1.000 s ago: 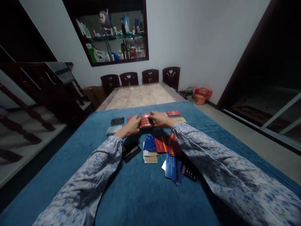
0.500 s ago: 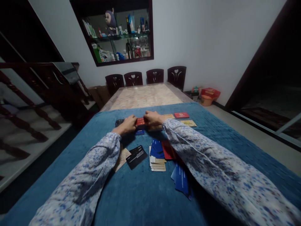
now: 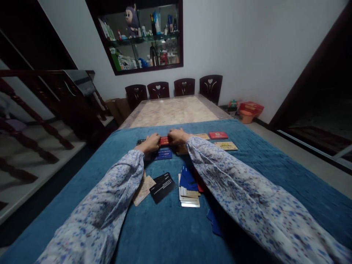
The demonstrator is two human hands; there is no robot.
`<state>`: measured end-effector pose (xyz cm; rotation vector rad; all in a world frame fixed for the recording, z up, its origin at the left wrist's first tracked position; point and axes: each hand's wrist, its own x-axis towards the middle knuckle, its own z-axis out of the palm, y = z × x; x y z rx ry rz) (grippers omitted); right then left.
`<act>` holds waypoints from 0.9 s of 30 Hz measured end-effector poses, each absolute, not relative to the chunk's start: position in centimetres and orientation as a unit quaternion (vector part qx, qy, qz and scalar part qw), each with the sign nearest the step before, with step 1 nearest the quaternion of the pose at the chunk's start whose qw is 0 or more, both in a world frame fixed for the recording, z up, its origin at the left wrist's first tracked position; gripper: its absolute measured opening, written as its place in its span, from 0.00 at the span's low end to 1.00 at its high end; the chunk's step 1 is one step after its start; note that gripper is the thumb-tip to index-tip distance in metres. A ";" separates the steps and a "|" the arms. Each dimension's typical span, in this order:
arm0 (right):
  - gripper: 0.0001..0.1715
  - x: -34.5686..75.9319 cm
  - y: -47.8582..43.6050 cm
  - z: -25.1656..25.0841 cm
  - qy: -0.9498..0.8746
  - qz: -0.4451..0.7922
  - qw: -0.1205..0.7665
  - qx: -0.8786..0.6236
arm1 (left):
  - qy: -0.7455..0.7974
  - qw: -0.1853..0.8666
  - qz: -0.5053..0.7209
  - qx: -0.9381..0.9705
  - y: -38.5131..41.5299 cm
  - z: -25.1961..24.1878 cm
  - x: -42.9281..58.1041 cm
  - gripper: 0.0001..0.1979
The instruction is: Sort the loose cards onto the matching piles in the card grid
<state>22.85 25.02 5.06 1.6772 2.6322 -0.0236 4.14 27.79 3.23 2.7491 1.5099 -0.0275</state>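
Note:
Between my two hands lies a red card, perhaps the top of a stack. My left hand has its fingers closed at the left end of it, and my right hand closes on the right end. Just nearer to me is a blue card. A black card shows partly behind my left hand. A tan card sits under my right wrist. Closer in, fanned black cards, beige cards and a pile of white and blue cards rest on the cloth.
To the right are a red card stack, a yellow card stack and a beige one. More blue cards lie partly under my right sleeve. A blue cloth covers the near table; chairs stand at the far end.
The view has shifted slightly, so most things sit a little differently in the picture. More of the blue card near my left hand shows. Both hands stay at the red card.

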 end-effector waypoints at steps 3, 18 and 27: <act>0.21 22.9 25.7 4.7 0.842 -0.001 0.015 0.539 | 0.479 -0.001 -0.020 0.877 28.3 3.1 4.4 0.14; 0.21 22.3 27.0 3.8 0.846 -0.001 0.039 0.532 | 0.462 -0.019 -0.057 0.885 30.6 1.8 4.0 0.15; 0.20 22.2 27.3 3.8 0.850 -0.011 0.051 0.524 | 0.441 -0.017 -0.084 0.893 30.6 2.4 4.1 0.17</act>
